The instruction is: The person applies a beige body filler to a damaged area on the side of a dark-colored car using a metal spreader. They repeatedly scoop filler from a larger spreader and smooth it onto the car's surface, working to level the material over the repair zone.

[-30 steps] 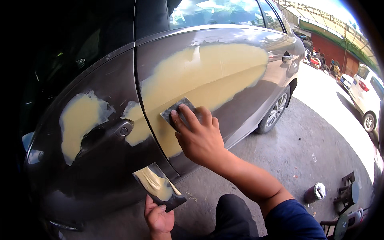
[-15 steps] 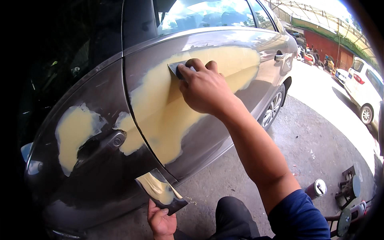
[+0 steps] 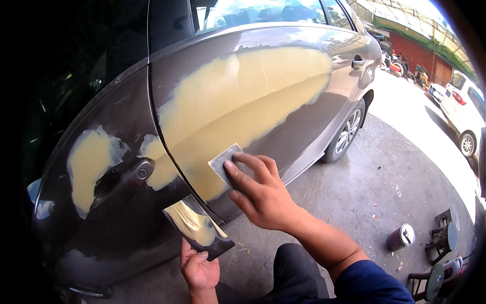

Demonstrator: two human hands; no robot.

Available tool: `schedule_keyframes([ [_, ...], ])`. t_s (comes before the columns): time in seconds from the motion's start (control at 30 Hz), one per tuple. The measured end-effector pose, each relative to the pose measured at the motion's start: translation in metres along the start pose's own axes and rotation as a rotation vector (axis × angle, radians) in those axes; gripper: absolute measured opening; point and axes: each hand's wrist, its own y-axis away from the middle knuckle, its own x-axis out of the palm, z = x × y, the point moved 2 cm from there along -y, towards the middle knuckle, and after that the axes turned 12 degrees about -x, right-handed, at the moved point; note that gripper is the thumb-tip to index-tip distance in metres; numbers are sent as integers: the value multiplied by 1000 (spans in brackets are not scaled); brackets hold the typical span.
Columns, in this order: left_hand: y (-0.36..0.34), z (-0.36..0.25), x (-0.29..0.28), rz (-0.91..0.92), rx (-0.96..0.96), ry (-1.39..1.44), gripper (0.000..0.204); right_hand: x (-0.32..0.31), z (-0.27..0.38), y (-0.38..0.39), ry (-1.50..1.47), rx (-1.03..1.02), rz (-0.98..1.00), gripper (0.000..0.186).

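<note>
My right hand (image 3: 260,192) grips a flat grey putty spreader (image 3: 225,161), its fingers laid along the blade, at the lower part of a large yellow filler patch (image 3: 243,96). That patch covers much of the brown rear car door (image 3: 288,147). In my left hand (image 3: 200,268) is a dark, flat putty board (image 3: 220,248), tilted, with a heap of creamy yellow filler (image 3: 191,220) on it. The board is close to the lower end of the door seam. Smaller filler patches surround the front door handle (image 3: 142,171).
A metal can (image 3: 401,237) stands on the concrete floor (image 3: 349,197) to my right, close to small dark stools (image 3: 441,238). The rear wheel (image 3: 347,133) is beyond the door. Farther off are a white car (image 3: 464,109) and piled tires.
My right hand with the spreader has come down and nearer, from the upper middle of the filler patch to its lower part. My left hand and the board have shifted slightly left and up.
</note>
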Motion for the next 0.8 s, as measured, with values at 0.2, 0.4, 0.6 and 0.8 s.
schedule_keyframes([
  [0.2,-11,2,12,-11,46,-18,76,17,9,91,-817,76,177,44],
  [0.4,-12,-5,14,-5,83,-98,78,18,-16,129,-1175,689,-111,47],
  [0.6,-15,0,16,56,103,-130,78,14,-2,145,-1726,864,-178,45],
  [0.8,-8,15,21,81,118,-128,77,29,19,130,-1384,914,49,37],
])
